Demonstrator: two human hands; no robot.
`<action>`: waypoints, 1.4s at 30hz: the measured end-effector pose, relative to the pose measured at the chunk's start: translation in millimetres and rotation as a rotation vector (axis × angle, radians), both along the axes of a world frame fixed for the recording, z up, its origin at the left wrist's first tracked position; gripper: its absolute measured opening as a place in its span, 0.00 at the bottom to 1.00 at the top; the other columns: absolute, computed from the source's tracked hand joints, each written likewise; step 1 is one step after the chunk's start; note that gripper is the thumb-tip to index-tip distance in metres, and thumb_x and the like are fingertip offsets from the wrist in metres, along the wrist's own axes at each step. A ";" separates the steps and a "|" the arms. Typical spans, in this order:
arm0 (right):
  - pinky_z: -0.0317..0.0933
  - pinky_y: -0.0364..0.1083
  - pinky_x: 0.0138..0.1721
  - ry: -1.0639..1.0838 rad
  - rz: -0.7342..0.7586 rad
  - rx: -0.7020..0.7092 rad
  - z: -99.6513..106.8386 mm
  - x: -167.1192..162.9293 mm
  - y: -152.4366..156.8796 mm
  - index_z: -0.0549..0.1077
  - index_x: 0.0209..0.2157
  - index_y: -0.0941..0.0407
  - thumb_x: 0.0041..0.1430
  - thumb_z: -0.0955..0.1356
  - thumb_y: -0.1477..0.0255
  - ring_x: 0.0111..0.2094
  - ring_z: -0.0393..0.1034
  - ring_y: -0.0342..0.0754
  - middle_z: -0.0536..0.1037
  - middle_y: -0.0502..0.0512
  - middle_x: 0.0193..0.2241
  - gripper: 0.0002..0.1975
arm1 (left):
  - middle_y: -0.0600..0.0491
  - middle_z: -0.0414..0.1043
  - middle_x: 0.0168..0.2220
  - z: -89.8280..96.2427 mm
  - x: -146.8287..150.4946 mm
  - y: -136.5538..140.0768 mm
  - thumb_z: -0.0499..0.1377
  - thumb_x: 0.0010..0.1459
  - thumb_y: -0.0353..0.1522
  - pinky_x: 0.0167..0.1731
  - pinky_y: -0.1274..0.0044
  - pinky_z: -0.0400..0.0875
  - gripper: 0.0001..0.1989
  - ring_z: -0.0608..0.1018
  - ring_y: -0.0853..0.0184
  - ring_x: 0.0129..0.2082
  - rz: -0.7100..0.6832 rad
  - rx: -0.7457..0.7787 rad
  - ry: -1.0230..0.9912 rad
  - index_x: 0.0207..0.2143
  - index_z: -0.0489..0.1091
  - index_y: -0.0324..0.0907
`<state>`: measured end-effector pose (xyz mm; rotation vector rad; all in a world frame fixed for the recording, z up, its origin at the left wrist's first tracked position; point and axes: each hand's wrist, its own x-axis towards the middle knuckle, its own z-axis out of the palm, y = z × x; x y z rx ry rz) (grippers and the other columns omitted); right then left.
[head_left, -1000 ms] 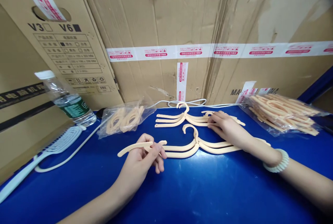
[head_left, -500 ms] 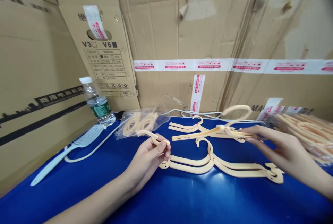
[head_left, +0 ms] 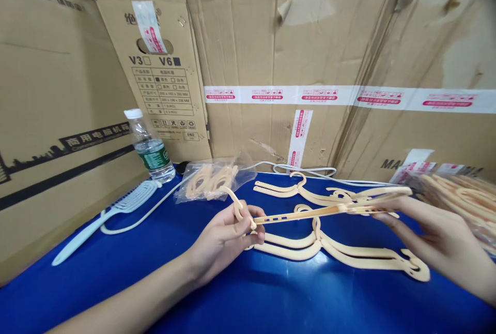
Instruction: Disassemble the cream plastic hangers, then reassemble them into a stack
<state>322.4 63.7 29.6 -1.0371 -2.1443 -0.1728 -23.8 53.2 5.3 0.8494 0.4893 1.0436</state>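
Note:
Pinched in my left hand [head_left: 228,230] is a small curved cream plastic piece [head_left: 237,206]. My right hand [head_left: 434,225] grips the right part of a cream plastic clothes hanger [head_left: 306,214], tilted nearly edge-on with slots along its arm. The hanger's left end meets the small piece at my left fingertips; whether they are joined I cannot tell. Below lies another cream hanger [head_left: 360,257] on the blue table [head_left: 310,298], its left end partly hidden behind my left fingers. Farther back lies a further hanger [head_left: 275,189], partly covered by the held one.
A clear bag of curved cream pieces [head_left: 211,181] lies at the back. On the right is a bag of hangers [head_left: 465,194]. A pale blue hairbrush [head_left: 116,215], a water bottle [head_left: 153,150] and a white cable [head_left: 155,223] are on the left. Cardboard [head_left: 256,132] walls the back.
The held hanger has turned flatter, its hook swinging down toward my right hand. Its left end now reaches the small piece in my left hand, which has tilted more upright.

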 end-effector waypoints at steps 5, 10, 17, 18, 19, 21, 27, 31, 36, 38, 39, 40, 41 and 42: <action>0.71 0.43 0.33 -0.020 0.019 0.063 -2.0 2.1 1.2 0.72 0.40 0.47 0.61 0.65 0.71 0.33 0.77 0.49 0.80 0.50 0.35 0.06 | 0.52 0.70 0.38 -0.2 0.0 0.0 0.66 0.54 0.29 0.36 0.74 0.68 0.08 0.75 0.67 0.33 0.008 -0.006 -0.009 0.28 0.68 0.38; 0.71 0.41 0.37 -0.058 0.071 0.070 -0.8 1.9 0.6 0.72 0.42 0.50 0.63 0.64 0.70 0.38 0.77 0.48 0.80 0.51 0.37 0.08 | 0.50 0.70 0.39 3.0 -0.3 -1.2 0.64 0.54 0.28 0.36 0.74 0.68 0.07 0.75 0.67 0.32 0.019 -0.015 -0.005 0.27 0.69 0.37; 0.71 0.39 0.35 -0.067 0.091 0.129 4.1 -2.2 -2.7 0.73 0.40 0.50 0.63 0.64 0.70 0.35 0.78 0.46 0.79 0.51 0.34 0.07 | 0.50 0.71 0.37 4.0 0.0 -0.8 0.63 0.55 0.27 0.35 0.75 0.69 0.06 0.75 0.67 0.30 -0.009 0.008 -0.021 0.27 0.69 0.37; 0.70 0.39 0.36 -0.068 0.092 0.123 3.9 -2.2 -2.9 0.73 0.41 0.50 0.63 0.64 0.71 0.35 0.78 0.46 0.79 0.51 0.35 0.07 | 0.50 0.71 0.37 4.0 0.0 -0.7 0.63 0.55 0.27 0.34 0.75 0.69 0.06 0.75 0.68 0.30 -0.006 0.012 -0.019 0.27 0.69 0.37; 0.70 0.40 0.36 -0.068 0.094 0.117 3.7 -2.0 -3.2 0.73 0.41 0.50 0.63 0.64 0.71 0.36 0.78 0.46 0.79 0.51 0.35 0.07 | 0.50 0.71 0.37 4.0 0.0 -0.6 0.63 0.55 0.27 0.34 0.75 0.69 0.06 0.75 0.68 0.30 0.000 0.016 -0.015 0.27 0.69 0.37; 0.70 0.40 0.37 -0.070 0.094 0.102 3.4 -1.6 -3.9 0.73 0.41 0.50 0.64 0.64 0.70 0.37 0.77 0.46 0.79 0.51 0.35 0.07 | 0.50 0.72 0.35 4.1 0.1 -0.9 0.64 0.55 0.27 0.33 0.76 0.69 0.05 0.75 0.68 0.29 0.017 0.022 -0.007 0.28 0.69 0.37; 0.70 0.40 0.35 -0.086 0.046 0.134 3.9 -3.9 -5.2 0.71 0.39 0.52 0.63 0.65 0.70 0.34 0.77 0.46 0.78 0.52 0.34 0.05 | 0.52 0.72 0.31 4.3 1.6 -2.8 0.69 0.51 0.31 0.31 0.77 0.67 0.10 0.73 0.70 0.27 0.026 0.050 0.025 0.26 0.70 0.37; 0.69 0.41 0.34 -0.121 0.053 0.134 1.7 -6.1 -7.0 0.70 0.41 0.52 0.64 0.63 0.71 0.32 0.76 0.46 0.78 0.52 0.34 0.05 | 0.54 0.71 0.25 0.6 3.7 -2.6 0.71 0.49 0.35 0.29 0.78 0.66 0.15 0.72 0.70 0.24 0.102 0.048 0.098 0.25 0.67 0.38; 0.68 0.45 0.43 -0.202 0.049 0.181 -8.8 -3.1 -11.8 0.69 0.51 0.53 0.61 0.65 0.74 0.42 0.75 0.52 0.77 0.56 0.45 0.16 | 0.59 0.66 0.19 -2.8 4.9 -1.2 0.71 0.48 0.36 0.23 0.79 0.62 0.18 0.69 0.73 0.17 0.174 -0.012 0.175 0.24 0.63 0.39; 0.67 0.45 0.44 -0.187 0.041 0.220 -10.7 -2.8 -12.5 0.69 0.51 0.52 0.60 0.65 0.74 0.41 0.76 0.51 0.77 0.56 0.46 0.16 | 0.58 0.66 0.18 -0.8 3.5 -1.0 0.70 0.49 0.36 0.24 0.79 0.62 0.17 0.70 0.72 0.17 0.164 -0.009 0.180 0.23 0.64 0.39; 0.67 0.45 0.43 -0.172 0.037 0.236 -10.4 -3.2 -12.5 0.69 0.49 0.52 0.60 0.65 0.74 0.40 0.76 0.51 0.78 0.55 0.44 0.15 | 0.57 0.67 0.18 0.9 2.5 -1.0 0.69 0.50 0.36 0.24 0.79 0.63 0.16 0.70 0.71 0.18 0.157 -0.003 0.172 0.24 0.64 0.39; 0.67 0.44 0.41 -0.161 0.033 0.246 -9.5 -4.0 -12.1 0.70 0.48 0.52 0.61 0.65 0.74 0.38 0.76 0.50 0.78 0.55 0.42 0.13 | 0.56 0.68 0.20 2.8 1.5 -1.2 0.69 0.51 0.35 0.25 0.78 0.64 0.15 0.71 0.71 0.19 0.150 0.003 0.158 0.24 0.65 0.38; 0.67 0.44 0.39 -0.155 0.028 0.252 -8.2 -4.8 -11.6 0.70 0.47 0.53 0.61 0.65 0.74 0.36 0.76 0.50 0.78 0.55 0.40 0.12 | 0.55 0.70 0.22 4.8 0.5 -1.4 0.68 0.51 0.34 0.26 0.78 0.65 0.14 0.72 0.70 0.21 0.142 0.003 0.137 0.24 0.66 0.38; 0.67 0.44 0.38 -0.150 0.023 0.254 -6.7 -5.5 -10.9 0.70 0.46 0.53 0.62 0.65 0.73 0.35 0.76 0.49 0.78 0.55 0.39 0.11 | 0.54 0.71 0.25 6.5 -0.3 -1.6 0.68 0.51 0.33 0.27 0.77 0.67 0.13 0.73 0.70 0.22 0.133 -0.002 0.114 0.25 0.67 0.38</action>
